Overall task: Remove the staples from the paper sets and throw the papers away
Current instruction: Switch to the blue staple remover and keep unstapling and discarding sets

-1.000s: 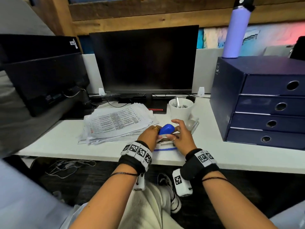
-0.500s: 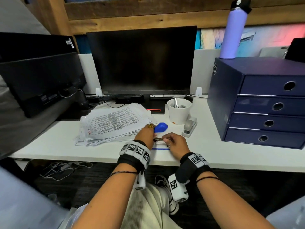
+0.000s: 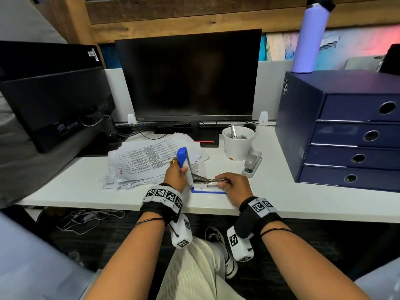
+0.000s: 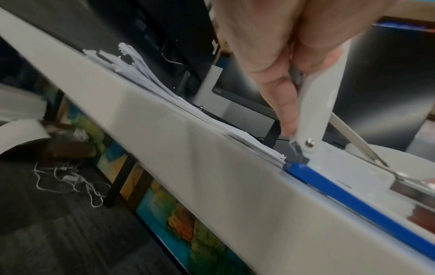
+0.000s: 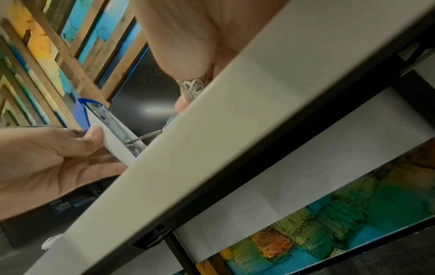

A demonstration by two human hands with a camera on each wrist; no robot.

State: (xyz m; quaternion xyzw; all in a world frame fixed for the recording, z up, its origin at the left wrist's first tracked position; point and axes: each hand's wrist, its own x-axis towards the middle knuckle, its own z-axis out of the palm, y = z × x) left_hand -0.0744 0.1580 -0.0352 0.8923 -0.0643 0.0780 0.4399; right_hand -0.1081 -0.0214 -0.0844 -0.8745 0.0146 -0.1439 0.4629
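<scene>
We sit at a white surface [image 3: 71,187] under a rough wood-plank wall, with dark carpet and loose white cables below. A dark monitor [image 3: 188,74] stands at the back and a second screen [image 3: 54,100] angles in at far left. To the right is a navy drawer box [image 3: 337,131] with a lilac bottle [image 3: 311,37] on top. The stack of printed paper sets [image 3: 149,161] lies left of centre, its print too small for us to read.

Near the front edge, a blue-and-white stapler [image 3: 194,182] sits hinged wide open. Our left hand [image 3: 175,176] has its fingers [image 4: 284,104] clamped on the raised upper arm. Our right hand [image 3: 233,182] rests curled over the metal staple track; we think it grips it, though the right wrist view is mostly blocked by the surface edge.

A white cup [image 3: 238,141] and a grey stapler [image 3: 252,164] stand behind the right hand, with bare surface between them and the drawer box.
</scene>
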